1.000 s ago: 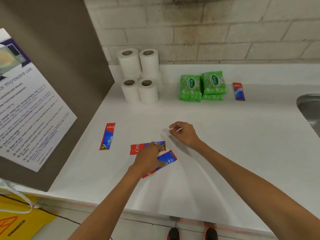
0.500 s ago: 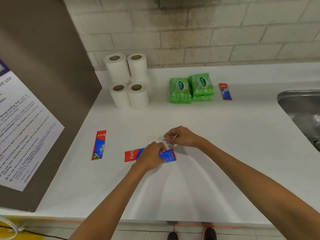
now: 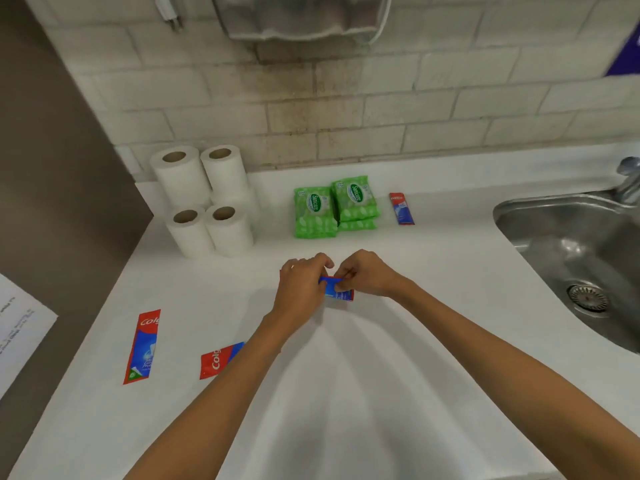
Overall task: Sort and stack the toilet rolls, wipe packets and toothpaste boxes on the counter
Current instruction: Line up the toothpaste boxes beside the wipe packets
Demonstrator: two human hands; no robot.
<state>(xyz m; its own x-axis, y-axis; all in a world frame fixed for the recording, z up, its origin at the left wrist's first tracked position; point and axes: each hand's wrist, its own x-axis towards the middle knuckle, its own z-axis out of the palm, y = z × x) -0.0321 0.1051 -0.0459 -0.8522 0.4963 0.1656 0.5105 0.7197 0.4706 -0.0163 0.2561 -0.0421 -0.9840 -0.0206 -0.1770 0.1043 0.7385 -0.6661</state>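
Both hands meet over the middle of the white counter (image 3: 433, 306) on one red-and-blue toothpaste box (image 3: 337, 291). My left hand (image 3: 301, 289) grips its left end and my right hand (image 3: 367, 275) pinches its right end. Another toothpaste box (image 3: 142, 346) lies flat at the front left. A third one (image 3: 221, 360) lies beside it, partly under my left forearm. A fourth toothpaste box (image 3: 401, 208) lies at the back, right of the stacked green wipe packets (image 3: 334, 207). Several toilet rolls (image 3: 207, 199) stand stacked at the back left.
A steel sink (image 3: 568, 251) with a tap (image 3: 628, 180) is set into the counter at the right. A brown panel (image 3: 62, 174) with a printed sheet (image 3: 17, 334) walls off the left side. A dispenser (image 3: 301, 15) hangs on the brick wall above.
My left hand has lifted one toothpaste box off the other and carried it further back. My right hand has come in and taken its other end. The camera has tilted up.
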